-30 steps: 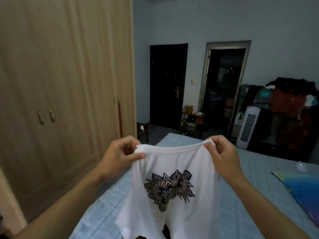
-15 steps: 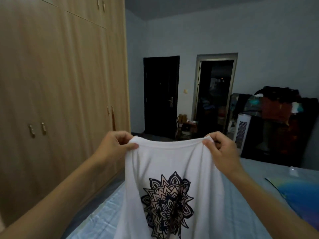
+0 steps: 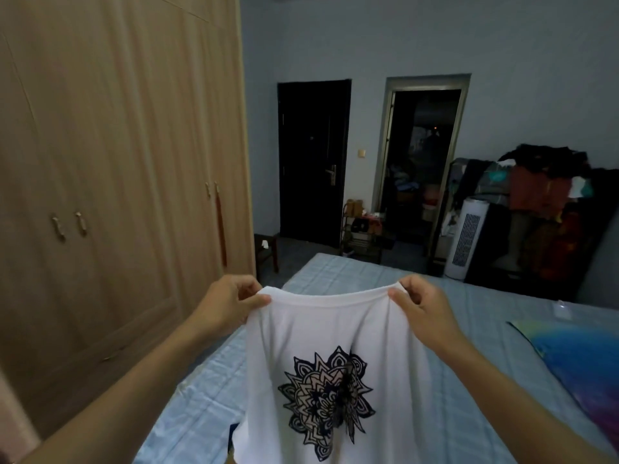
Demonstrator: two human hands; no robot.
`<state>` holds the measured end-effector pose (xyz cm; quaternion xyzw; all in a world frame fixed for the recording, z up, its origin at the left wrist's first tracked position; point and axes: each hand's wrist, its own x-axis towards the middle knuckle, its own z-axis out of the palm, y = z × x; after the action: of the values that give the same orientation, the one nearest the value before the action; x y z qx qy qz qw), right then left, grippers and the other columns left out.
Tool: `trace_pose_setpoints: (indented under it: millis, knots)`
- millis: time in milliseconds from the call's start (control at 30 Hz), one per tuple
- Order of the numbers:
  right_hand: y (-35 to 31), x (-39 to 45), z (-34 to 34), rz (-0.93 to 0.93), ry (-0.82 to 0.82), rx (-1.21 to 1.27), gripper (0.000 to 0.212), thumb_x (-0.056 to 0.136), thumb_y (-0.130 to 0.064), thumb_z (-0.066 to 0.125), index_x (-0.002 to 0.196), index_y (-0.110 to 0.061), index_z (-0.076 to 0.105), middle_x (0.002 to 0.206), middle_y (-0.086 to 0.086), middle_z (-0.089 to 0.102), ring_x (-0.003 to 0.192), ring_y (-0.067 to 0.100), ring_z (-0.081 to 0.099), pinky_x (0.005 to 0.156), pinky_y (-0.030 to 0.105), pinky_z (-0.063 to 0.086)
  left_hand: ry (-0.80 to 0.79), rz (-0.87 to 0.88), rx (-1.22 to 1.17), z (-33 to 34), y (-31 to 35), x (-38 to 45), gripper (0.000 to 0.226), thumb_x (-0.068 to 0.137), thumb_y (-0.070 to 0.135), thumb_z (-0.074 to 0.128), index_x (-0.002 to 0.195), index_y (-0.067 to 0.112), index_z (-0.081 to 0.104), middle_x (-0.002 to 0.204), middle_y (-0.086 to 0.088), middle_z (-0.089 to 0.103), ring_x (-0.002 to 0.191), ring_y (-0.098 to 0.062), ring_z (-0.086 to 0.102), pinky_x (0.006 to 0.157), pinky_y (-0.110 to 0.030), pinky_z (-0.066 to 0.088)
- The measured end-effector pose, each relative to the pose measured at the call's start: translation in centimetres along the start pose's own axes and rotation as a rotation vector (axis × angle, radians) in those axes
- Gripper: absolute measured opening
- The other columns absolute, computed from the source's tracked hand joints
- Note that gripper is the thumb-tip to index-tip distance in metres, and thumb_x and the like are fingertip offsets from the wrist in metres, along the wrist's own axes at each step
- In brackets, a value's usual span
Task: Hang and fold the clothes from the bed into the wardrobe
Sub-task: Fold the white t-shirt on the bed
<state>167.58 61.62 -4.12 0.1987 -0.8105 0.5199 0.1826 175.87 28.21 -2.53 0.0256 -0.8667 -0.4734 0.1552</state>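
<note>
Dim blue-grey walls (image 3: 435, 38) close off the far end of the room, with a shut dark door (image 3: 313, 162) and an open doorway (image 3: 423, 169) whose inside is too dark to make out. Along the left side stands the wardrobe (image 3: 117, 162), all its doors shut and its top cut off by the frame. Below, the bed (image 3: 351, 272) in a pale blue checked cover runs from the near edge toward the doors, much of it hidden behind the shirt. At far right a rack (image 3: 549, 209) is heaped with dark and red clothes that blur into each other, with a white fan unit (image 3: 467, 239) standing just beside it. On the bed's right edge lies a blue and purple cloth (image 3: 586, 366), cut off by the frame.

Held up over the bed, a white shirt (image 3: 335, 329) with a dark mandala print hangs from both hands; its lower part runs out of view at the bottom. Something dark shows under its lower left edge, too little to identify. The left hand (image 3: 227, 304) pinches the top hem at its left corner between thumb and curled fingers. The right hand (image 3: 423, 311) grips the right corner the same way, fingers curled over the hem. The hem stretches between them, sagging slightly.
</note>
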Motion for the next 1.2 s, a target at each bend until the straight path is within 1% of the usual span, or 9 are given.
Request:
trace_pose_setpoints:
  millis: [133, 267, 367, 500, 633, 900, 1000, 1100, 1200]
  knots:
    - [0.6, -0.4, 0.8, 0.075, 0.02, -0.046, 0.017, 0.089, -0.017, 0.069, 0.074, -0.013, 0.062, 0.062, 0.002, 0.059, 0.05, 0.003, 0.044, 0.049, 0.015, 0.036, 0.086, -0.006, 0.211, 0.8, -1.3, -0.2, 0.019, 0.085, 0.03, 0.077, 0.069, 0.025, 0.068, 0.064, 0.005, 0.068, 0.056, -0.005, 0.055, 0.054, -0.022, 0.044]
    - [0.6, -0.2, 2.6, 0.223, 0.14, -0.098, 0.014, 0.083, -0.019, 0.074, 0.072, -0.016, 0.065, 0.066, -0.002, 0.066, 0.057, 0.006, 0.058, 0.048, 0.012, 0.039, 0.163, -0.185, 0.071, 2.9, -0.9, -0.5, 0.017, 0.078, 0.019, 0.081, 0.065, 0.015, 0.072, 0.058, 0.001, 0.068, 0.047, -0.004, 0.056, 0.046, -0.023, 0.047]
    - [-0.5, -0.4, 4.8, 0.269, 0.142, -0.085, 0.019, 0.08, -0.016, 0.074, 0.066, -0.018, 0.062, 0.063, -0.005, 0.063, 0.059, 0.009, 0.059, 0.048, 0.01, 0.037, 0.199, -0.27, -0.013, 5.1, 0.8, -0.7, 0.015, 0.076, 0.011, 0.079, 0.063, 0.01, 0.072, 0.062, -0.005, 0.071, 0.053, -0.014, 0.065, 0.052, -0.034, 0.06]
    - [-2.3, -2.0, 6.8, 0.256, 0.134, -0.021, 0.018, 0.078, -0.02, 0.076, 0.066, -0.022, 0.063, 0.06, -0.007, 0.064, 0.053, -0.003, 0.059, 0.045, 0.006, 0.039, 0.196, -0.21, -0.074, 7.1, 2.9, -1.7, 0.015, 0.076, 0.015, 0.082, 0.064, 0.013, 0.073, 0.064, -0.003, 0.072, 0.065, -0.023, 0.072, 0.062, -0.043, 0.062]
    - [-3.9, -3.5, 8.0, 0.25, 0.093, 0.076, 0.016, 0.079, -0.023, 0.077, 0.069, -0.022, 0.065, 0.059, -0.006, 0.066, 0.052, -0.001, 0.06, 0.044, 0.01, 0.04, 0.155, -0.127, -0.117, 8.5, 4.6, -3.1, 0.013, 0.077, 0.019, 0.082, 0.068, 0.016, 0.074, 0.066, -0.003, 0.072, 0.067, -0.022, 0.072, 0.061, -0.046, 0.061]
    - [-4.9, -4.9, 7.9, 0.186, -0.009, 0.183, 0.005, 0.091, -0.024, 0.069, 0.089, -0.024, 0.073, 0.078, -0.01, 0.073, 0.077, -0.002, 0.068, 0.064, 0.012, 0.052, 0.147, -0.092, -0.206, 10.2, 5.8, -4.5, 0.014, 0.082, 0.02, 0.079, 0.07, 0.015, 0.074, 0.065, -0.003, 0.071, 0.065, -0.021, 0.071, 0.062, -0.049, 0.06]
    - [-4.9, -5.4, 7.5, 0.179, -0.092, 0.262, 0.008, 0.084, -0.031, 0.076, 0.091, -0.029, 0.073, 0.082, -0.015, 0.075, 0.078, -0.001, 0.071, 0.064, 0.012, 0.053, 0.077, -0.077, -0.198, 10.1, 5.5, -4.5, 0.01, 0.081, 0.006, 0.075, 0.08, 0.016, 0.076, 0.071, -0.003, 0.074, 0.069, -0.016, 0.073, 0.067, -0.045, 0.062]
    - [-4.3, -5.6, 7.2, 0.216, -0.077, 0.251, 0.023, 0.074, -0.027, 0.086, 0.093, -0.028, 0.073, 0.083, -0.01, 0.076, 0.077, 0.005, 0.072, 0.066, 0.023, 0.06, -0.131, -0.037, -0.169, 9.7, 5.1, -4.8, 0.041, 0.073, -0.012, 0.07, 0.095, 0.022, 0.074, 0.088, -0.001, 0.075, 0.083, -0.012, 0.073, 0.078, -0.037, 0.062]
    - [-3.3, -5.9, 7.3, 0.24, -0.05, 0.198, 0.019, 0.076, -0.015, 0.08, 0.091, -0.025, 0.073, 0.079, -0.009, 0.075, 0.074, 0.006, 0.072, 0.068, 0.03, 0.062, -0.302, 0.04, -0.141, 9.5, 4.6, -5.3, 0.06, 0.073, -0.018, 0.065, 0.101, 0.035, 0.07, 0.102, 0.007, 0.074, 0.094, -0.003, 0.07, 0.084, -0.027, 0.059]
